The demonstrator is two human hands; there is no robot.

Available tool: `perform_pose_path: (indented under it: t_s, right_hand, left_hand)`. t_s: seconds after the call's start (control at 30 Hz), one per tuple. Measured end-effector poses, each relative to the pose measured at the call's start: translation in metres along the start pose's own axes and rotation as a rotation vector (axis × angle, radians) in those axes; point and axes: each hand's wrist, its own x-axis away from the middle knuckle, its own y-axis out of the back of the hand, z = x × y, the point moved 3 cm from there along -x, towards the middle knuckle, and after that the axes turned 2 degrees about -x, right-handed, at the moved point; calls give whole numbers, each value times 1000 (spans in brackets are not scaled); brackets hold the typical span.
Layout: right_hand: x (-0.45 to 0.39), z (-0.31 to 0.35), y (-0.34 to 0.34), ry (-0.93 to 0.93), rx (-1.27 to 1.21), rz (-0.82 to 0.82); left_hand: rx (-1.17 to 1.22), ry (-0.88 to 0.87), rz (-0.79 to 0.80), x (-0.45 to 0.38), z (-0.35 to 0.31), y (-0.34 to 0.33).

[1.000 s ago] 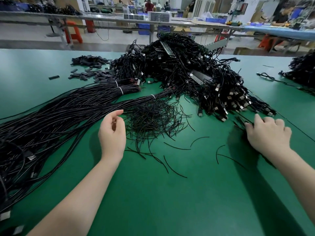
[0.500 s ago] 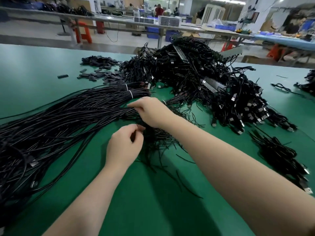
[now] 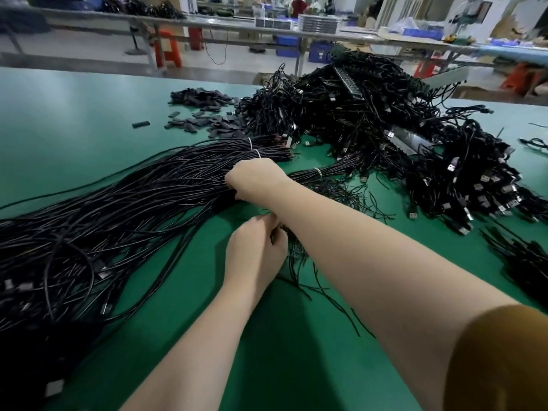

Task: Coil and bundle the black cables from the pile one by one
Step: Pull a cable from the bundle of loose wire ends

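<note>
Right hand [image 3: 255, 178] grips black cables [image 3: 124, 215] — no legible writing.

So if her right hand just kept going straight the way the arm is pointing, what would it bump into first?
The right hand already rests on the long black cables. Going on along the forearm's line, up and leftward, it would probably first meet their white-tied ends, then the small black pieces. Depth is uncertain.

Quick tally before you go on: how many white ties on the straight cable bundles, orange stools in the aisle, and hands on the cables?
White ties: 3
Orange stools, left and right: 2
Hands, left hand and right hand: 2
Total: 7
</note>
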Motion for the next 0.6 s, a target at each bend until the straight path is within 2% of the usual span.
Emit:
perform_pose_path:
  t_s: [0.27,0.4,0.6]
  right_hand:
    - [15,6,-5,90,97,52]
    - [24,6,-10,118,201,36]
    - [24,10,-8,171,202,-8]
  left_hand:
    - [-54,32,11,0,-1,0]
    - [-90,-6,21,1,-4,-1]
    - [-116,9,8,1,-3,0]
